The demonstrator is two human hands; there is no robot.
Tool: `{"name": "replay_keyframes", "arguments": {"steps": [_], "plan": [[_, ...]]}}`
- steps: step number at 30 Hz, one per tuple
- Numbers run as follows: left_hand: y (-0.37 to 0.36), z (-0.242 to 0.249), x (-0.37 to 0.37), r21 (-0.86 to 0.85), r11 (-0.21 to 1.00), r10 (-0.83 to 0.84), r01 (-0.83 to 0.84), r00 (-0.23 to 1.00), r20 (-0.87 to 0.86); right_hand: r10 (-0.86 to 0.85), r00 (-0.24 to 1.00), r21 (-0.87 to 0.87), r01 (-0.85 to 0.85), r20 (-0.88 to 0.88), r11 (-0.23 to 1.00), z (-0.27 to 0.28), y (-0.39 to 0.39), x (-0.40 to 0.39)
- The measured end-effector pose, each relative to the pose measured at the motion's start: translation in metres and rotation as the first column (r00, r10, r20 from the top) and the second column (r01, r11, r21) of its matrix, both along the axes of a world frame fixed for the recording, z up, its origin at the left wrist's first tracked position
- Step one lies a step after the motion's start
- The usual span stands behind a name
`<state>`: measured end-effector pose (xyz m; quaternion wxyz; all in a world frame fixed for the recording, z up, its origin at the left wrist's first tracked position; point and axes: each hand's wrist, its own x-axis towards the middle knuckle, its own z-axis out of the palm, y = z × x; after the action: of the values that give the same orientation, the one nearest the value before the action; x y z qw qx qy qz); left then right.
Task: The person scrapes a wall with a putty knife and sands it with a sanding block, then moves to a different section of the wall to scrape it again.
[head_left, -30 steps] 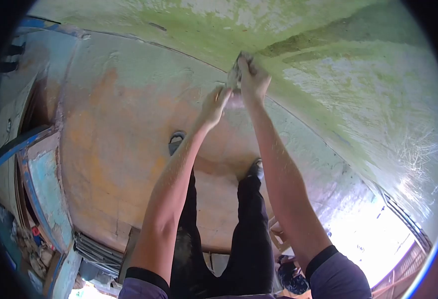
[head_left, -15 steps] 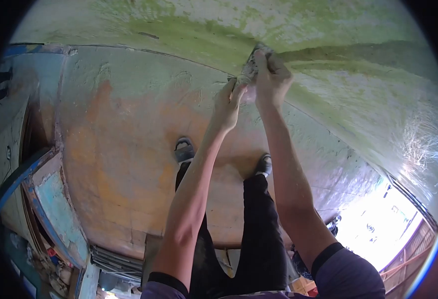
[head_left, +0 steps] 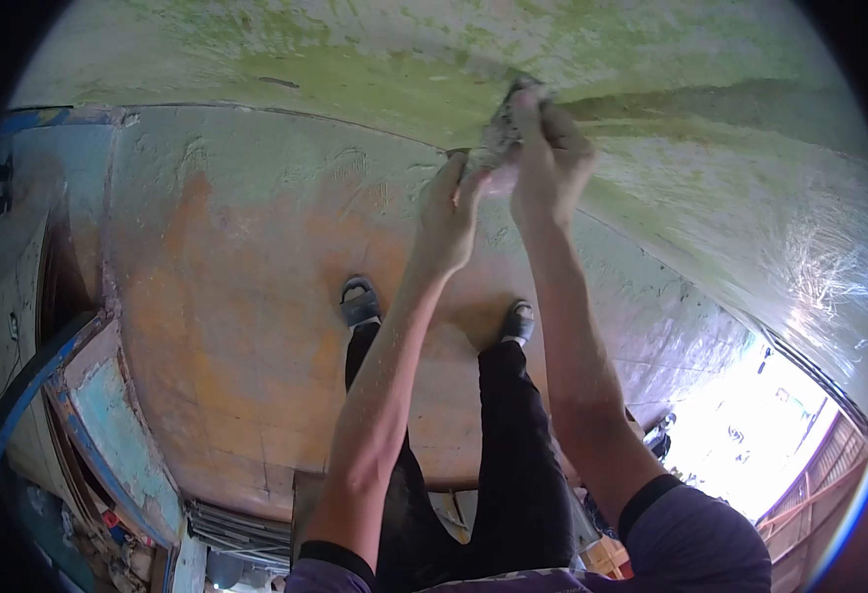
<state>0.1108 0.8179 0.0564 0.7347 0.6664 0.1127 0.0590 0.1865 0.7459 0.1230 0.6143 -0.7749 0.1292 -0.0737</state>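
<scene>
Both hands are raised against the green wall [head_left: 375,74], its paint patchy and worn pale. Between them lies a flat, dusty grey piece [head_left: 499,136], crumpled-looking and pressed to the wall's surface; what kind of thing it is I cannot tell. My right hand [head_left: 556,163] is closed around its upper right end, thumb on top. At the lower left end, my left hand [head_left: 449,212] grips it with thumb and fingers pointing up. A darker band crosses the wall just right of my right hand.
Below the wall spreads a floor [head_left: 256,346] with orange and grey stains, where my sandalled feet [head_left: 359,300] stand apart. At left is a blue-edged frame [head_left: 108,395] with peeling turquoise paint. Bright light enters through an opening [head_left: 740,435] at lower right.
My right hand has shifted slightly right with its end of the grey piece. My left hand is nearly where it was, and the view has tilted a little.
</scene>
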Motion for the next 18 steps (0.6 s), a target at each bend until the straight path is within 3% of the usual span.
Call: {"name": "replay_keyframes", "arguments": {"steps": [2,5,6,8,10,14,17,18], "plan": [[-0.004,0.001,0.004,0.023,0.999,-0.023,0.024,0.999,-0.032,-0.054,0.998,0.015,0.055,-0.010,0.998,0.008,0.002,-0.004],[-0.007,-0.037,-0.008,-0.080,0.992,-0.115,0.098,0.959,-0.259,0.045,0.995,-0.229,-0.065,-0.089,0.971,-0.068,-0.026,-0.003],[-0.002,-0.025,-0.010,-0.080,0.990,-0.136,0.120,0.957,-0.257,0.013,0.992,-0.171,-0.035,-0.129,0.985,-0.060,-0.024,-0.002],[0.006,0.011,0.002,-0.005,0.994,-0.107,0.107,0.985,-0.133,-0.047,0.999,0.085,0.047,-0.006,0.995,-0.021,-0.009,0.000],[0.003,0.005,0.000,0.001,0.994,-0.107,0.108,0.987,-0.119,-0.102,0.995,0.239,0.103,-0.016,0.966,0.003,0.000,-0.003],[-0.004,-0.011,-0.009,-0.022,0.995,-0.098,0.096,0.982,-0.160,-0.038,0.995,-0.149,0.024,-0.094,0.989,-0.058,-0.023,-0.003],[0.001,0.021,-0.002,0.045,0.993,-0.104,0.108,0.990,-0.097,-0.150,0.989,0.310,0.140,0.010,0.940,0.004,0.001,-0.008],[0.004,0.031,0.001,0.072,0.991,-0.111,0.116,0.991,-0.079,-0.114,0.993,0.346,0.121,-0.040,0.930,0.004,-0.008,-0.007]]}}
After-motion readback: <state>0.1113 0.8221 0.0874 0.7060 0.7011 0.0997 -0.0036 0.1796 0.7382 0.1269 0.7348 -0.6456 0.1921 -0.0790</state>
